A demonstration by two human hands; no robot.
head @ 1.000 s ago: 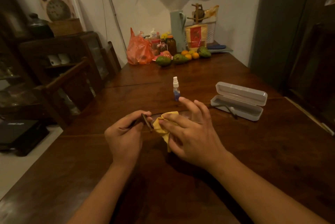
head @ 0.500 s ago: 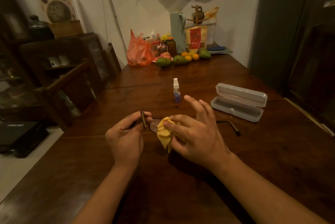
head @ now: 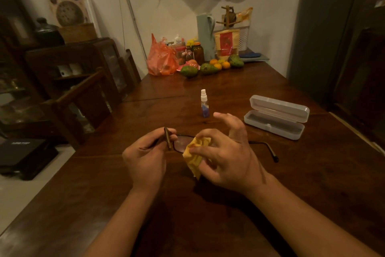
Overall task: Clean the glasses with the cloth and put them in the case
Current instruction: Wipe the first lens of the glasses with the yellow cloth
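Glasses (head: 180, 142) in left grip (head: 145, 154), cloth (head: 194, 152) in right grip (head: 227, 156)

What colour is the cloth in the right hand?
Yellow. The small crumpled cloth, pinched by the right hand, shows best in the head view.

The left grip (head: 145, 152) is pinching one end of the glasses (head: 180, 142) between thumb and fingers, holding the frame over the dark wooden bench (head: 312, 177). The right grip (head: 227, 156) is pinching a yellow cloth (head: 195, 152) around a lens, with its index finger sticking up clear of it. One temple is reaching out to the right past that grip. Farther back a small spray bottle (head: 204, 103) is standing upright, and to its right a clear case (head: 277, 116) is lying open, well apart from the glasses.
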